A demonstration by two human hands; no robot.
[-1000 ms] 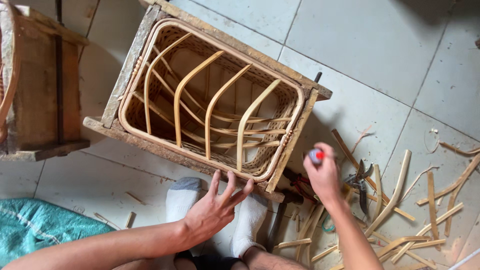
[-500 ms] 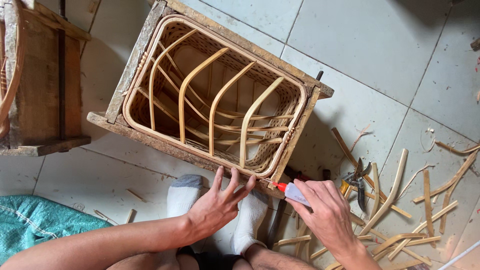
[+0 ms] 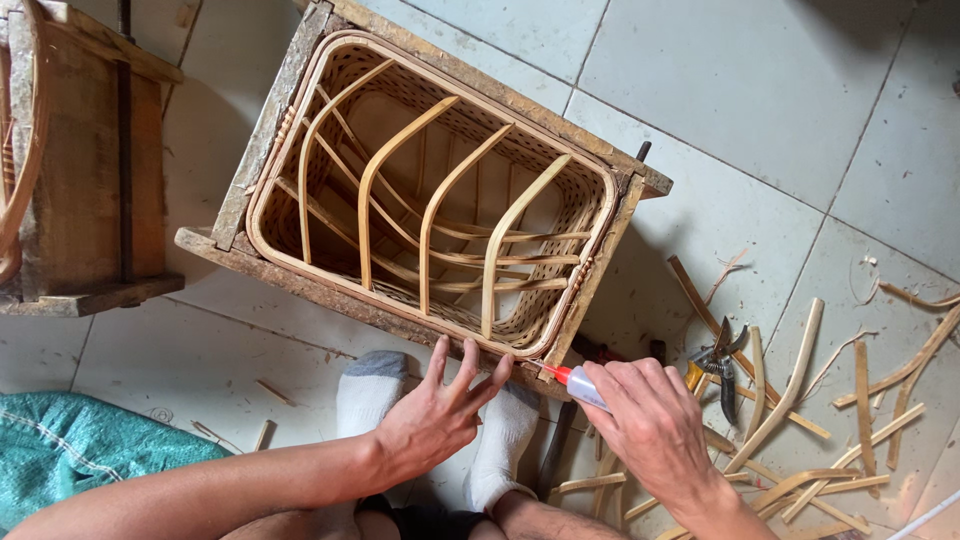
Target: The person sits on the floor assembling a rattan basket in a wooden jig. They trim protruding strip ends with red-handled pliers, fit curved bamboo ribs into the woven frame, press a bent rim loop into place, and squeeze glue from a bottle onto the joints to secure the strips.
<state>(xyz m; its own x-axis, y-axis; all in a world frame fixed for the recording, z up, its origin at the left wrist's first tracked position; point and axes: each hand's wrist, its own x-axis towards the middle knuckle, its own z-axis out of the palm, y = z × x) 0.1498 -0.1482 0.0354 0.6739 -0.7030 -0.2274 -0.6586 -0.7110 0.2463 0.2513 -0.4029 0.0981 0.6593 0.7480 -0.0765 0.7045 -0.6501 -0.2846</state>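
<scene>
I see my right hand (image 3: 655, 425) closed around a small glue bottle (image 3: 578, 385), whose red tip touches the near corner of the wooden mould frame (image 3: 262, 130). The frame sits on the tiled floor (image 3: 760, 90) and encloses a woven rattan basket (image 3: 575, 270) with bent ribs inside. My left hand (image 3: 430, 420) is open and holds nothing; its spread fingertips (image 3: 470, 352) press against the frame's near edge, just beside the bottle tip. Two feet in white socks (image 3: 368, 400) rest under the frame's edge. Pruning shears (image 3: 718, 362) and rattan offcuts (image 3: 800, 370) lie to the right, a second wooden frame (image 3: 90, 160) to the left.
</scene>
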